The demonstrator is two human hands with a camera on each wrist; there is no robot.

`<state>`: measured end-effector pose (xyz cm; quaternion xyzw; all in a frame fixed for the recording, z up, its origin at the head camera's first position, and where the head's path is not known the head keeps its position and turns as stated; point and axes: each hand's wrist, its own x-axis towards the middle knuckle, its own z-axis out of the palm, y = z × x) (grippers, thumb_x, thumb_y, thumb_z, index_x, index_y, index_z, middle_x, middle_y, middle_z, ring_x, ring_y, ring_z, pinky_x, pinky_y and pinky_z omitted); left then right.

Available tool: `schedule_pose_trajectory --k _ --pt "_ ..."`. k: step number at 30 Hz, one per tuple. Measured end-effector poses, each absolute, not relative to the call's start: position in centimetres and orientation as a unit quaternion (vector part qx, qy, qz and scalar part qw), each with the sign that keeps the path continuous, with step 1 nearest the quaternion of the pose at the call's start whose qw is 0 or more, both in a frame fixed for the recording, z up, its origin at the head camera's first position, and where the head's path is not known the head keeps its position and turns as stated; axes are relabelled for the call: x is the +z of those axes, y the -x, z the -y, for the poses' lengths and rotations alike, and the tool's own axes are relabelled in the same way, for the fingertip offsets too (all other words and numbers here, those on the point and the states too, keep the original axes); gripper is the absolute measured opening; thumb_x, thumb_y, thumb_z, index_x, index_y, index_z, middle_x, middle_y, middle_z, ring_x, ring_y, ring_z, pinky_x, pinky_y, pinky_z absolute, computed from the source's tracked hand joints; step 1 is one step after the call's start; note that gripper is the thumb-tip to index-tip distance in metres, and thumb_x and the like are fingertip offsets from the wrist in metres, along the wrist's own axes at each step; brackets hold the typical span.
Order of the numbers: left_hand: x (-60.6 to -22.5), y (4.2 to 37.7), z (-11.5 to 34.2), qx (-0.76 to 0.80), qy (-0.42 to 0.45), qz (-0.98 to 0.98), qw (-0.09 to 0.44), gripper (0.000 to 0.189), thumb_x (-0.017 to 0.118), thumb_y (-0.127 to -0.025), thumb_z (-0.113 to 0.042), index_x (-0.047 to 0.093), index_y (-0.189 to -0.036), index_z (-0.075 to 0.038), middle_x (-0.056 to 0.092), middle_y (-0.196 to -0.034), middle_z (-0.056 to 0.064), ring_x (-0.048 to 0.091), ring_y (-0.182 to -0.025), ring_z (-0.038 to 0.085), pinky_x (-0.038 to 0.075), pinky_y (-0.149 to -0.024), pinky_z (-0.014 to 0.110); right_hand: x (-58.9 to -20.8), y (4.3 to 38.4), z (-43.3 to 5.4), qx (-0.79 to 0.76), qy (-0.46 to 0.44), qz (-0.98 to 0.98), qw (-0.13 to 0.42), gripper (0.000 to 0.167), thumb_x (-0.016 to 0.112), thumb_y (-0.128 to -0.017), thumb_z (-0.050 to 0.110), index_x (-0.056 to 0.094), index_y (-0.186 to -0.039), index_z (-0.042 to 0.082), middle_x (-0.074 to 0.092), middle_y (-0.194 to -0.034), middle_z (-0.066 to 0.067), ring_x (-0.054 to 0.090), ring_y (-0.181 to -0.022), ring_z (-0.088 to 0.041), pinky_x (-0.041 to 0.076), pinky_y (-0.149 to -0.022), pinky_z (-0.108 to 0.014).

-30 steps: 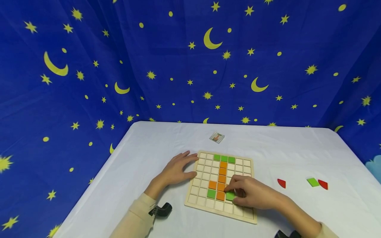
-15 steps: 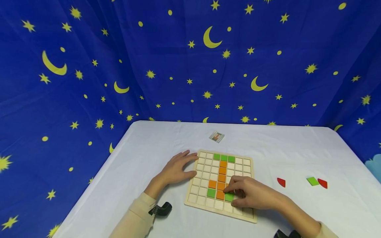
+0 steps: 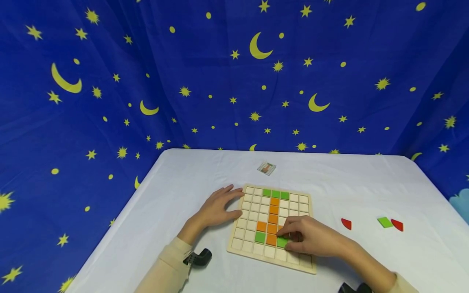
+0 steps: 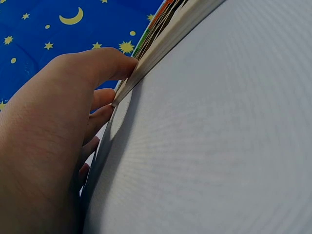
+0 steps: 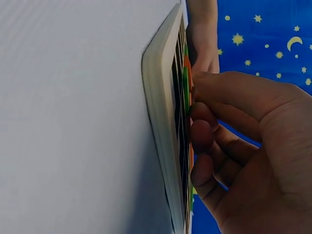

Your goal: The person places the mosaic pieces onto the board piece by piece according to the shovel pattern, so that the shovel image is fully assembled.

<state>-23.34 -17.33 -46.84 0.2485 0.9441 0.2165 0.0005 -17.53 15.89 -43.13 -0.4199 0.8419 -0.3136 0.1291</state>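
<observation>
A square wooden grid board (image 3: 271,262) lies on the table, with a line of orange tiles (image 3: 273,219) down its middle and a row of green tiles (image 3: 276,194) at the far edge. My right hand (image 3: 315,238) is over the near right part, thumb and curled fingers at a green square tile (image 3: 281,243) that lies in a cell. In the right wrist view its fingertips (image 5: 202,168) touch the board's face; the tile is partly covered. My left hand (image 3: 218,208) rests on the board's left edge, fingers spread; in the left wrist view its thumb touches the rim.
A small pattern card (image 3: 266,168) lies behind the board. To the right are a red quarter-round piece (image 3: 346,224), a green tile (image 3: 385,222) and another red piece (image 3: 397,225). A blue curtain (image 3: 220,73) with moons and stars hangs behind the white table (image 3: 366,183).
The green tile under my right hand has shifted slightly left and settled level into its cell. My right fingers have edged slightly. My left hand stays in place.
</observation>
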Motion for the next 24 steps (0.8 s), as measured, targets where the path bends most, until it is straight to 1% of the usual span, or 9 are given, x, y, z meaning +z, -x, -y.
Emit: schedule_pose_trajectory --k 7,13,20,24 --pt "-46.9 23.4 17.3 0.217 -0.253 -0.943 -0.003 0.063 0.061 -0.086 -0.055 0.048 -0.142 -0.031 0.037 -0.149 -0.014 0.020 -0.142 0.016 0.018 -0.112 0.045 -43.1 17.9 -18.2 -0.336 0.384 -0.852 0.119 0.024 0.072 -0.088 0.025 0.071 -0.112 0.026 0.063 -0.099 0.014 0.055 -0.077 -0.010 0.047 -0.064 -0.022" --pt "-47.0 23.3 17.5 0.217 -0.254 -0.942 -0.002 0.063 0.060 -0.086 -0.056 0.048 -0.142 -0.031 0.036 -0.149 -0.015 0.020 -0.142 0.016 0.018 -0.112 0.046 -43.3 18.1 -20.5 -0.341 0.353 -0.865 0.099 0.026 0.074 -0.085 0.025 0.070 -0.111 0.024 0.063 -0.096 0.012 0.054 -0.072 -0.008 0.047 -0.059 -0.022" --pt "-47.1 23.1 17.6 0.221 -0.251 -0.942 -0.007 0.062 0.060 -0.087 -0.056 0.048 -0.142 -0.031 0.037 -0.149 -0.014 0.021 -0.142 0.019 0.019 -0.111 0.050 -43.5 18.4 -23.1 -0.326 0.320 -0.886 0.079 0.027 0.074 -0.086 0.028 0.069 -0.113 0.023 0.060 -0.089 0.014 0.053 -0.073 -0.006 0.046 -0.060 -0.022" --pt "-47.0 23.2 17.5 0.221 -0.258 -0.940 -0.009 0.062 0.059 -0.087 -0.056 0.048 -0.142 -0.030 0.037 -0.149 -0.015 0.021 -0.142 0.017 0.019 -0.112 0.048 -43.3 18.4 -25.1 -0.320 0.291 -0.899 0.065 0.028 0.074 -0.085 0.029 0.069 -0.112 0.022 0.059 -0.086 0.014 0.052 -0.071 -0.007 0.044 -0.057 -0.022"
